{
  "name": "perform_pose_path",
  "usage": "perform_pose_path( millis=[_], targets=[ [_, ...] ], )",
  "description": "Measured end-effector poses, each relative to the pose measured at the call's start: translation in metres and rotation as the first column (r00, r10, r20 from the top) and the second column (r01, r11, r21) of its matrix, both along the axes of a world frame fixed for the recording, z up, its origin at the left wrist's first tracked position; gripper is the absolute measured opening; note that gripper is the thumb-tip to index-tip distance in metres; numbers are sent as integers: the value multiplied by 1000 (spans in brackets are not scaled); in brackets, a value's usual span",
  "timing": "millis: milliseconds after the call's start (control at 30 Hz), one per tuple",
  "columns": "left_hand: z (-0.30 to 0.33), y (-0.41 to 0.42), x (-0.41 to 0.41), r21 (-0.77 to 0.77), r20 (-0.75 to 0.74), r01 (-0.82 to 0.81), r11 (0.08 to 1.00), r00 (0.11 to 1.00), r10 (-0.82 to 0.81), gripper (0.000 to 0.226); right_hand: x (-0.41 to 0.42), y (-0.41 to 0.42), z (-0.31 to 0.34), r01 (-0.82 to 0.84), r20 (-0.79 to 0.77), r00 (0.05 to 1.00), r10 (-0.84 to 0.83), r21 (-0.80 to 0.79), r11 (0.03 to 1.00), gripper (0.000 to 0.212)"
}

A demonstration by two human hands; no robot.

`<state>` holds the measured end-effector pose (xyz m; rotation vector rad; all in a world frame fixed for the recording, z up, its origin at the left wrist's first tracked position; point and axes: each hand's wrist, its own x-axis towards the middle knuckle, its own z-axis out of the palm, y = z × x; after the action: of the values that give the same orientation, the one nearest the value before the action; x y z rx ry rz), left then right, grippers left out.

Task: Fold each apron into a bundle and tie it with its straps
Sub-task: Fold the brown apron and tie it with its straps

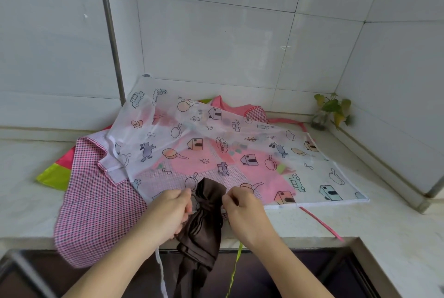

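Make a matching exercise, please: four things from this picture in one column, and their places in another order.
Things:
1. brown bundle
2. plant
3. white apron
4. checked apron

Places:
A. right back corner
B. on top of the pile
C. between both hands
D. left, hanging over the counter edge

Pairs: 1-C, 2-A, 3-B, 4-D

Soft, even daylight fills the scene, and the white wall tiles (pixel 240 45) above the countertop (pixel 360 225) carry only a faint sheen, without hard glare. Shadows are weak, the darkest area being the recess below the countertop's front edge. Wide-angle distortion bends the tile joints near the frame edges, and the small plant (pixel 332 110) at the countertop's far right corner looks slightly soft.
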<state>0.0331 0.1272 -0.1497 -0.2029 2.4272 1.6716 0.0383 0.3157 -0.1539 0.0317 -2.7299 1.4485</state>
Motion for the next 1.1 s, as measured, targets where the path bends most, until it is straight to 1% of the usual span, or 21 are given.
perform_pose_path(
  millis=[100,167,233,300,367,433,467,567,633,700,800,900,933,1000,1100],
  targets=[
    [6,-9,-4,-55,-2,44,998,999,-44,31,-2,2,0,28,-4,1000,-28,10,1000,26],
    [12,-17,-4,-37,-2,109,993,994,-109,27,-3,5,0,41,-3,999,-41,26,999,25],
    [19,-19,-2,-18,-45,149,989,988,-150,31,-3,5,0,47,-9,999,-47,39,998,26],
    [23,-17,-1,-24,-107,150,988,983,-152,40,-4,4,0,52,-11,999,-51,40,998,25],
    [25,-14,-1,-96,-160,164,982,971,-178,42,-6,2,0,51,-6,999,-51,33,998,24],
    [24,-13,-2,-194,-194,180,964,956,-218,38,-7,1,1,45,0,999,-45,12,999,23],
    [22,-14,-4,-213,-204,182,960,953,-226,35,-8,0,1,45,4,999,-45,3,999,23],
    [22,-16,-7,-221,-245,187,957,940,-239,26,-8,0,1,49,6,999,-49,1,999,23],
    [25,-17,-7,-236,-244,247,940,921,-303,24,-9,0,0,52,6,999,-52,-4,999,23],
    [25,-17,-9,-218,-222,306,927,909,-352,22,-9,0,-1,50,12,999,-50,-22,999,22],
    [19,-12,-9,-146,-247,282,948,918,-311,20,-9,-1,-1,38,-3,999,-38,-15,999,22],
    [12,-2,-8,-63,-317,182,981,929,-192,23,-8,-1,0,-10,-25,1000,10,-2,1000,22],
    [11,2,-9,-74,-340,144,987,927,-161,24,-8,-1,1,-40,-25,999,40,-4,999,21],
    [7,8,-13,-138,-363,108,985,919,-151,24,-8,-3,3,-93,-27,995,93,-10,996,19],
    [2,11,-14,-167,-326,93,982,934,-144,21,-10,-4,4,-89,-25,996,89,5,996,20]
  ],
)
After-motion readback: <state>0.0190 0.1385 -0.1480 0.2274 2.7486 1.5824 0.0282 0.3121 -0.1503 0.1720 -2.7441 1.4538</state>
